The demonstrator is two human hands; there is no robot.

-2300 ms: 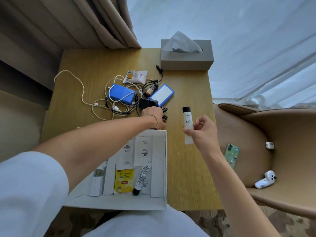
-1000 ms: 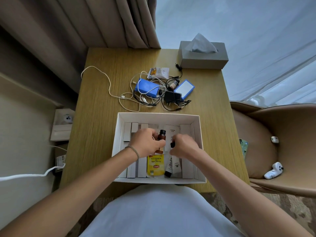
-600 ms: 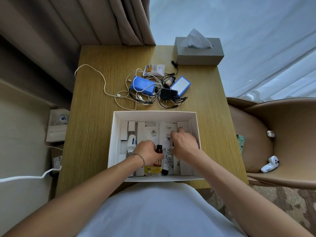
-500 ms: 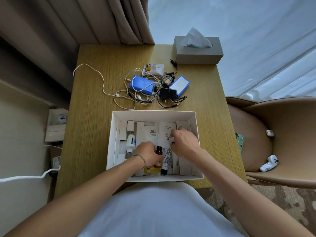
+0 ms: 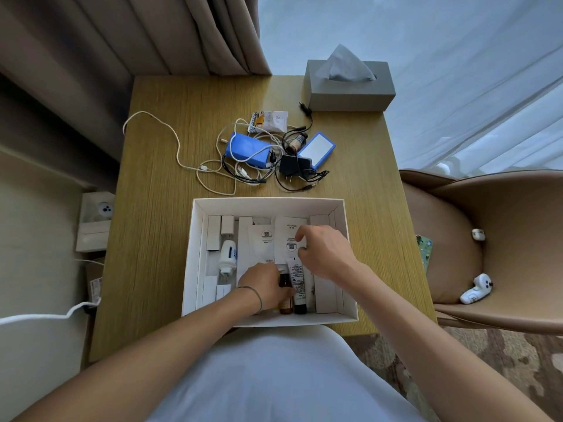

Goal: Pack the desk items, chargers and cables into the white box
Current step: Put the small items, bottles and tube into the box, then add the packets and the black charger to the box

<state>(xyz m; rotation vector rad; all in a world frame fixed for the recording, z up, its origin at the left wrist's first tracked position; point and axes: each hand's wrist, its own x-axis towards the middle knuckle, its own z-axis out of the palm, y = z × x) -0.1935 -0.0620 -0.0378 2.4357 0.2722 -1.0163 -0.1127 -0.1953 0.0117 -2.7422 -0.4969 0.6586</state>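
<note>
The white box (image 5: 268, 203) sits at the table's near edge with white cartons, a white plug adapter (image 5: 228, 257) and a white tube (image 5: 297, 281) inside. My left hand (image 5: 262, 289) grips a small brown bottle (image 5: 285, 301) lying low in the box beside the tube. My right hand (image 5: 324, 252) is deeper in the box, thumb and fingertip curled onto a white printed packet (image 5: 288, 236). Beyond the box lie a blue power bank (image 5: 248, 149), a black charger (image 5: 291, 166), tangled white cable (image 5: 170, 132), a blue-edged card (image 5: 316, 147) and another small brown bottle (image 5: 297, 141).
A grey tissue box (image 5: 350, 89) stands at the table's far right corner, with a snack packet (image 5: 274, 120) near the cables. A tan chair (image 5: 502, 239) at the right holds a phone (image 5: 425, 248) and a white gadget (image 5: 475, 292). Curtains hang behind.
Both hands came back from the table into the box, carrying the brown bottle and a tube. Since half a second ago the right hand has hardly shifted on the packet and the left stays on the bottle.
</note>
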